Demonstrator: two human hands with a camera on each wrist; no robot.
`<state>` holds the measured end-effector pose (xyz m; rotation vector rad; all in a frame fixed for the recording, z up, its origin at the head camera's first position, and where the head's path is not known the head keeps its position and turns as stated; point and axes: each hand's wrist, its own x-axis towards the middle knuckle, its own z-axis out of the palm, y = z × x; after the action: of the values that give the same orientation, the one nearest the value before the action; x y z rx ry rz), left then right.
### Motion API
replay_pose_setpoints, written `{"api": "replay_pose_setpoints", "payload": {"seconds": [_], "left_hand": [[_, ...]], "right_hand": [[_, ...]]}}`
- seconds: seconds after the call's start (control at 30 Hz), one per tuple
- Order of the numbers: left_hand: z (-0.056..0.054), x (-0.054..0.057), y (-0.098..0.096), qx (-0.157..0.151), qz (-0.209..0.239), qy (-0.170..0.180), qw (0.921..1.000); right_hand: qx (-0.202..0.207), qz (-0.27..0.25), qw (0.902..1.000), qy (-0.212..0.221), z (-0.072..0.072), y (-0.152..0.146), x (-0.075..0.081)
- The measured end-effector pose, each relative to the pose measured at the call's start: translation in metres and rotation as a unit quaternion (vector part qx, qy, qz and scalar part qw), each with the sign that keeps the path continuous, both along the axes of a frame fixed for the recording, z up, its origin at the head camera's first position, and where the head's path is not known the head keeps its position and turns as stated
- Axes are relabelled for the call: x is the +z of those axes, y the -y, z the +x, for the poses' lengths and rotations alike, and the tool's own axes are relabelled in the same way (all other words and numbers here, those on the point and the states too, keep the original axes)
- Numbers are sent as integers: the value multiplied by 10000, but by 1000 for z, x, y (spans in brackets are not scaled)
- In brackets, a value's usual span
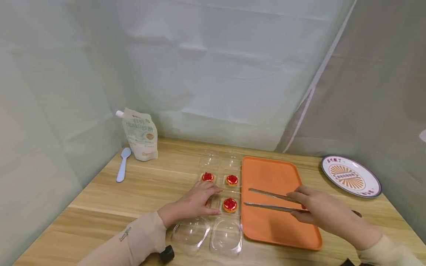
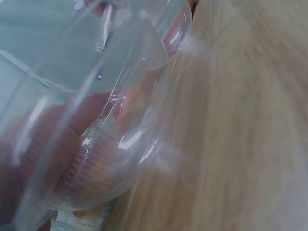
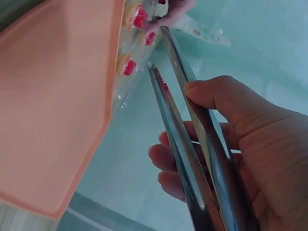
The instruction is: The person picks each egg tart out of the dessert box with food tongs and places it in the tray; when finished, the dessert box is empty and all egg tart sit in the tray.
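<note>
My left hand rests over the clear plastic clamshell containers, thumb and fingers spread to the right. Beneath it, one red-topped tart is mostly hidden. More tarts show beside it: one tart right of the thumb, two farther back. In the left wrist view a clear domed lid stands in front of the fingers. My right hand grips metal tongs over the orange tray. The tongs' arms stand apart, with nothing between their tips, which point left toward the tarts.
At the back left stands a white spouted pouch, with a pale blue spoon lying before it. A patterned plate sits at the right. Cloth sheets hang behind the wooden table.
</note>
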<state>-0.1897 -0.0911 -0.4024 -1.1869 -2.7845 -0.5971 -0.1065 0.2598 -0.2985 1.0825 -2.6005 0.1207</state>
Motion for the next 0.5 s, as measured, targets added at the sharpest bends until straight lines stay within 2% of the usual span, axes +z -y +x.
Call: {"api": "replay_pose_setpoints", "payload": {"seconds": [0.3,0.5], "left_hand": [[0,-1,0,-10,-19,-72,10000],[0,0,-1,19,-38,-22,10000]], "right_hand": [[-246,224,9971,690,-3,14,0],[-337,438,9962,680,-5,23,1]]}}
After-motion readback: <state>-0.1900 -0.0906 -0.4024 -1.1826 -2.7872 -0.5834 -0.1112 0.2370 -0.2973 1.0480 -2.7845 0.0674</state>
